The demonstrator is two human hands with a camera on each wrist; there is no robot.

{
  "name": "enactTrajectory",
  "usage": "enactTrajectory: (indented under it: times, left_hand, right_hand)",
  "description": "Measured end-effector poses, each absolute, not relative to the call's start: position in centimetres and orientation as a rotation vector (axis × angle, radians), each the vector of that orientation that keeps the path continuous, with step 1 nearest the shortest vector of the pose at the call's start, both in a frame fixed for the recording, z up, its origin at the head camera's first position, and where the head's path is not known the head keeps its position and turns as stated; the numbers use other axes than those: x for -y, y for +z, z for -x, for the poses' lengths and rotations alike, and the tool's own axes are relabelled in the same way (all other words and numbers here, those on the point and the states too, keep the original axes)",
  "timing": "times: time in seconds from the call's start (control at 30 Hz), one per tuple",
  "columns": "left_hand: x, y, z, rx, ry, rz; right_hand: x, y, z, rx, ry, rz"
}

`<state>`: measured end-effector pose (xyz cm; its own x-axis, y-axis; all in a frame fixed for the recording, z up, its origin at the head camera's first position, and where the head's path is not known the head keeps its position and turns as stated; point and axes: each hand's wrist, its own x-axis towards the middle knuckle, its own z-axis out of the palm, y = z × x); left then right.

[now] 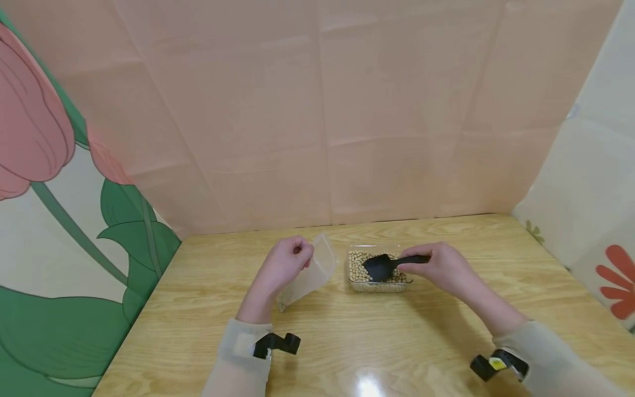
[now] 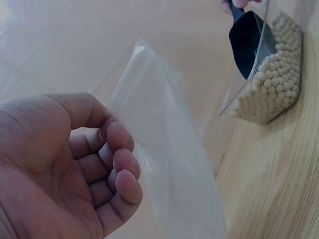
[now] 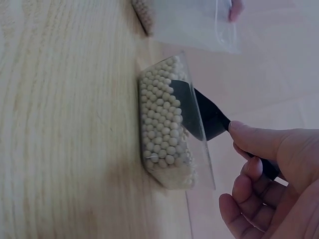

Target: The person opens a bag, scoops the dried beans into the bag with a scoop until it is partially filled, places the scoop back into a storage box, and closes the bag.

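Note:
My right hand (image 1: 444, 268) grips the handle of a black scoop (image 1: 380, 268). The scoop's blade dips into pale round beads (image 3: 160, 112) that fill much of a clear rectangular container (image 1: 379, 286). To its left, my left hand (image 1: 290, 258) pinches the upper edge of a clear plastic bag (image 2: 167, 144) between thumb and forefinger, the other fingers curled. The bag (image 1: 312, 275) hangs slanted over the table, and some beads (image 3: 143, 15) lie at its bottom corner, as the right wrist view shows.
A wood-grain table (image 1: 327, 342) bears the container. Behind it rises a creased pinkish wall covering (image 1: 317, 121). Painted tulips and leaves (image 1: 64, 242) cover the left side, and a red flower print (image 1: 617, 281) is at the right. Both forearms wear strapped black camera mounts (image 1: 276, 344).

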<state>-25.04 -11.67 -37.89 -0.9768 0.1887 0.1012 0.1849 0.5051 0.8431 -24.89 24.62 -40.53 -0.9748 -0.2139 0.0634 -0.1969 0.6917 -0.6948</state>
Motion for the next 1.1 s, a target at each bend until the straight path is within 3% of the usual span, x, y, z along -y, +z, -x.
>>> enactTrajectory:
  times: [1.1]
  left_hand:
    - [11.8,-37.9,25.2,-2.725,1.531,-0.34]
  right_hand:
    - [-23.8,-42.6,24.9,-2.829,-1.213,0.187]
